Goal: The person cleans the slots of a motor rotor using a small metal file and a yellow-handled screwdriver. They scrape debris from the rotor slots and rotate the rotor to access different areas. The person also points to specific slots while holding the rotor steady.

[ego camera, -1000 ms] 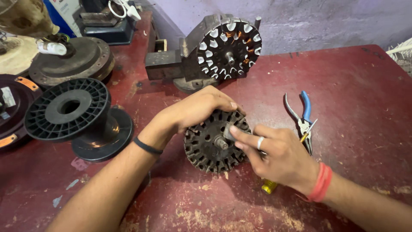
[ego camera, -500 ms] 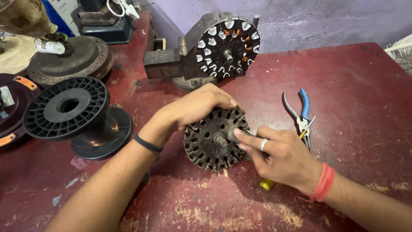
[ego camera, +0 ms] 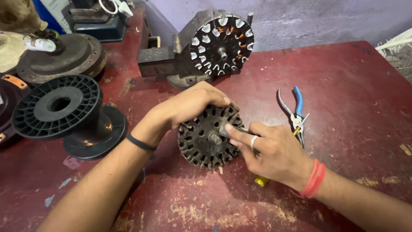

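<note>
A dark round slotted motor core with a short centre shaft lies on the red table. My left hand grips its upper left rim, fingers curled over the top edge. My right hand, with a ring and a red wristband, rests on the core's right side. It is closed on a tool whose yellow handle end shows below the palm; the tool's tip is hidden at the core's face.
Blue-handled pliers lie just right of my right hand. A second core with white slot liners sits on a metal stand at the back. A black plastic spool and round motor housings stand at the left.
Both hands and the core stay in place. My right hand has shifted slightly on the core's right side. The view has moved a little.
</note>
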